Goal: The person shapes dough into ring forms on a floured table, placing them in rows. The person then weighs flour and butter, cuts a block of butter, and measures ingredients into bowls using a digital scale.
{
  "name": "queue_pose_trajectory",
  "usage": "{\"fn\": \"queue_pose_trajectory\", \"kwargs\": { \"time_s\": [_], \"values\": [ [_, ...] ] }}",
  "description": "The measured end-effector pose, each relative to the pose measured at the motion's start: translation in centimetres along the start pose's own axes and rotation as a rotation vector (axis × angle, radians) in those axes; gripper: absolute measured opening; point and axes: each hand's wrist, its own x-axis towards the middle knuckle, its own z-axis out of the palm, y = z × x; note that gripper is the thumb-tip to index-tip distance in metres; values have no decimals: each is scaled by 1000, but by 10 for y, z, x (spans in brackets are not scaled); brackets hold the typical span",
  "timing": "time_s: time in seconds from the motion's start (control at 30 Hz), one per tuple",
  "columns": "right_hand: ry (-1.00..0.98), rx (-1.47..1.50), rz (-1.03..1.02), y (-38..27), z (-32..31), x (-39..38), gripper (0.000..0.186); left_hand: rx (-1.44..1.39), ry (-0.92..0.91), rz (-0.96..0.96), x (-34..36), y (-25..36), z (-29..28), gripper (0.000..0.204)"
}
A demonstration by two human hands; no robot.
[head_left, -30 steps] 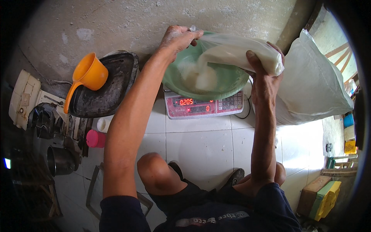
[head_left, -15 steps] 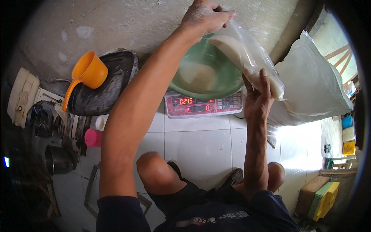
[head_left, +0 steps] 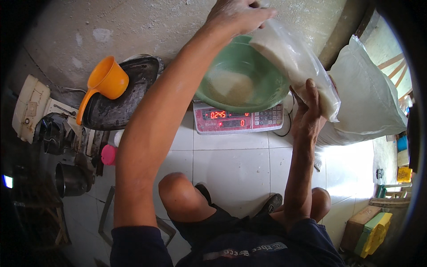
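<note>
One orange dipper (head_left: 109,80) lies against a dark tray (head_left: 133,97) left of the green basin (head_left: 267,84), which holds pale granules (head_left: 231,86). Above the basin's far side, the left hand (head_left: 238,18) pinches a clear bag (head_left: 291,55)'s top; the bag slants along the basin's right, its lower end clasped by the right hand (head_left: 310,111).

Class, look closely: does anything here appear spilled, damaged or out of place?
No spill shows by the green bowl on the scale. The wall looks worn, with pale patches like flaked plaster. The dark tray under the orange dipper has whitish smears, so it looks dirty.
</note>
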Motion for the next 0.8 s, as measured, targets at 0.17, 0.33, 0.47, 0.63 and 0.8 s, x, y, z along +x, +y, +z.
{"fn": "queue_pose_trajectory", "kwargs": {
  "time_s": [0.17, 0.33, 0.47, 0.63, 0.8],
  "values": [
    [-29, -295, -102, -8, 3, -3, 73, -111, -70, -81, 7, -60, 7, 35],
    [-67, -407, -165, -5, 4, -7, 69, -75, -120, -122, 7, -77, 9, 38],
    [-50, -234, -37, 4, 2, -9, 70, -114, -115, -101, 2, -69, 7, 41],
    [3, 72, 89, 18, 4, -22, 74, -115, -48, -85, 6, -30, 12, 44],
    [-5, 17, 55, 8, 2, -24, 76, -44, -46, 20, 11, -9, 13, 44]
  ]
}}
